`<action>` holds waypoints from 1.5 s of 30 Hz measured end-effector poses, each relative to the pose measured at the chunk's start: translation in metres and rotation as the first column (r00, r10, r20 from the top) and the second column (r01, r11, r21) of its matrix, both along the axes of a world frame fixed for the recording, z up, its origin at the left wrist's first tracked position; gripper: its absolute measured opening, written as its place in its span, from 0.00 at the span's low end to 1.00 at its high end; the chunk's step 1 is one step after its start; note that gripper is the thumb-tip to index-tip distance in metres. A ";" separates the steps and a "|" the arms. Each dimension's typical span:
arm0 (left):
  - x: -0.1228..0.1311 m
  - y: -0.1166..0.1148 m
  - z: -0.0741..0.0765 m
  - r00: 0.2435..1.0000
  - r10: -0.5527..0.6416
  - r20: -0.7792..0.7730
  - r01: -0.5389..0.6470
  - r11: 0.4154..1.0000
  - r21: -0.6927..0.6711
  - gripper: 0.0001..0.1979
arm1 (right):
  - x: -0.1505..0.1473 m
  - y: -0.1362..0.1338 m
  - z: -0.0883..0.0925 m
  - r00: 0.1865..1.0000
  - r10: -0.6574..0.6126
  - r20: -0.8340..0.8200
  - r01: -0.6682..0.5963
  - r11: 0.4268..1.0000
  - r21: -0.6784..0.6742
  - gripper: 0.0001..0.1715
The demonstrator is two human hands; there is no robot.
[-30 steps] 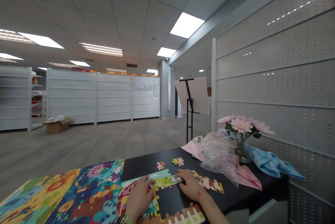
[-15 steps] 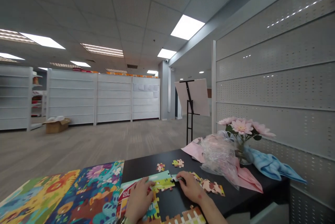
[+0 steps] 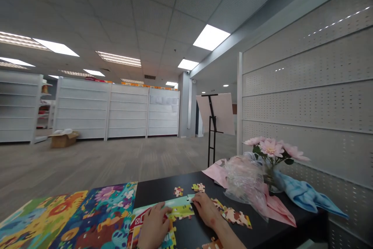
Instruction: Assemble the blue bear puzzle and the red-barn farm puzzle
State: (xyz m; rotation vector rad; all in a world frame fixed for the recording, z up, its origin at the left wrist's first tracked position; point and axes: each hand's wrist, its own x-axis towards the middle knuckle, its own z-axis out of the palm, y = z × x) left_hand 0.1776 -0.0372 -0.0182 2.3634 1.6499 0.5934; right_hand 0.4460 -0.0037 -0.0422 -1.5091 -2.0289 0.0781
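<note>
Left hand (image 3: 154,226) laid on partly assembled jigsaw puzzle (image 3: 180,212), grip spread flat. Right hand (image 3: 206,210) just beside puzzle's green section, grip curled, pressed down at its edge; pinch cannot be told. Puzzle placed on black surface (image 3: 163,185), red barn (image 3: 139,222) shown. Loose pieces (image 3: 237,218) lying right of right hand. Colourful printed sheet (image 3: 96,212) laid left. Plastic wrap (image 3: 244,183), pink flowers (image 3: 271,148) in glass vase (image 3: 272,181), blue cloth (image 3: 305,195) placed at far end.
</note>
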 end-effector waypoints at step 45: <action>-0.001 0.002 -0.001 1.000 -0.002 -0.024 0.002 1.000 -0.008 0.25 | 0.056 -0.050 0.020 0.967 -0.245 0.074 0.243 0.969 0.035 0.15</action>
